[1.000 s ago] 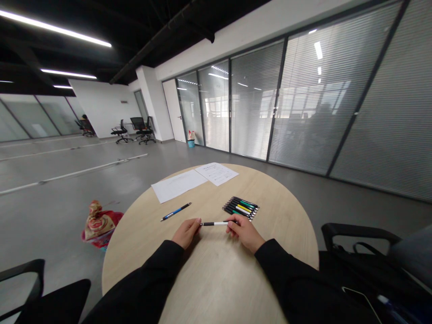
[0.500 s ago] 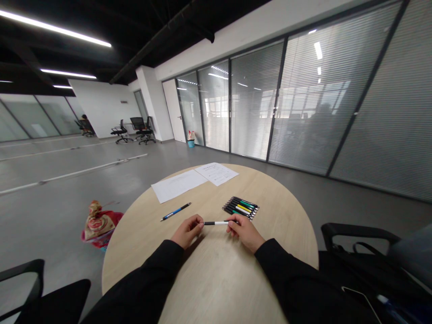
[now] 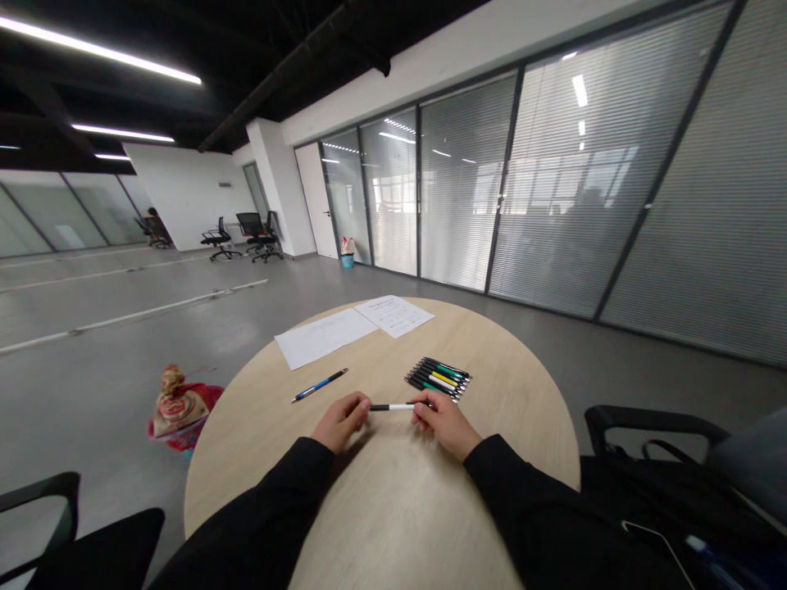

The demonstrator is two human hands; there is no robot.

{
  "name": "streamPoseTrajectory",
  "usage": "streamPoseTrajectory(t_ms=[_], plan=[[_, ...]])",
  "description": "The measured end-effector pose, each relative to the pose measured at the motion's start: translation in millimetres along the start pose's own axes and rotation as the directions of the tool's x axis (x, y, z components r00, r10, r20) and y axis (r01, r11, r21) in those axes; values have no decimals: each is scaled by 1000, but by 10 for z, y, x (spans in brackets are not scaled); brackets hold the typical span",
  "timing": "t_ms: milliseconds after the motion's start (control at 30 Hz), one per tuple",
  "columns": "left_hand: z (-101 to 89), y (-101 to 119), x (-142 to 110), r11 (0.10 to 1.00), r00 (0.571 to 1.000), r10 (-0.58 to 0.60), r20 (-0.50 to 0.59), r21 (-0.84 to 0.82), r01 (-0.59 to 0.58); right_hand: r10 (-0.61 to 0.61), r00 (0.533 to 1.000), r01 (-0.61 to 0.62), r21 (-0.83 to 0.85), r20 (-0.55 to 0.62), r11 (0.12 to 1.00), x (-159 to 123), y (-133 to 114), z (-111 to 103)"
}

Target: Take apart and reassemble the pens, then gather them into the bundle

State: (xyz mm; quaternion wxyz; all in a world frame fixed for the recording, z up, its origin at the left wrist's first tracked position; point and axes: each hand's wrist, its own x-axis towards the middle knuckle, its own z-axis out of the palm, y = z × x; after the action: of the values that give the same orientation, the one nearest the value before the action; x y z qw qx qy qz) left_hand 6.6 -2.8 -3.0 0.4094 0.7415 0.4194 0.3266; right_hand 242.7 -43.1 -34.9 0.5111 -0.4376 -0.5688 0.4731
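Steadily, the left hand (image 3: pixel 340 422) and right hand (image 3: pixel 444 424) pinch the pen (image 3: pixel 392 406) by its ends, both grips closed and level just above the worktop (image 3: pixel 399 500), near the other pens (image 3: pixel 438 379).

A round pale-wood table (image 3: pixel 504 369) was observed at centre. Two sheets were found near its far edge, side by side: a larger paper sheet (image 3: pixel 325 338) and a smaller printed sheet (image 3: pixel 393 315). A blue-and-black pen (image 3: pixel 320 385) was noted lying at an angle, well apart from a tight row of black pens (image 3: pixel 437 379) with coloured trim. A red-and-tan bag (image 3: pixel 180 407) was seen on the grey floor (image 3: pixel 111 360) just beside the table. A glazed partition (image 3: pixel 571 188) fitted with blinds runs along the right side. A white door (image 3: pixel 316 197) and a small blue bin (image 3: pixel 348 260) were recorded beyond. Black office chairs (image 3: pixel 258 233) stand farther back, and a seated person (image 3: pixel 153 225) was noted at far left.
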Motion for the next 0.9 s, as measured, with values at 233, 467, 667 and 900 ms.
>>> streamPoseTrajectory(t_ms=[233, 467, 667, 900], plan=[[-22, 60, -17, 984, 996, -92, 9, 152, 89, -5, 1000, 5, 9, 5, 1000, 7, 26, -4], [-44, 30, -3, 998, 999, -7, 39, 62, 5, 5, 1000, -5, 11, 9, 1000, 22, 59, -2], [-46, -20, 10, 994, 997, 58, 46, -92, -53, 12, 1000, -11, -2, 12, 1000, 17, 46, -5], [2, -41, 20, 984, 995, 53, 85, -173, -38, 4, 1000, -3, -17, 7, 1000, 28, 63, 1]])
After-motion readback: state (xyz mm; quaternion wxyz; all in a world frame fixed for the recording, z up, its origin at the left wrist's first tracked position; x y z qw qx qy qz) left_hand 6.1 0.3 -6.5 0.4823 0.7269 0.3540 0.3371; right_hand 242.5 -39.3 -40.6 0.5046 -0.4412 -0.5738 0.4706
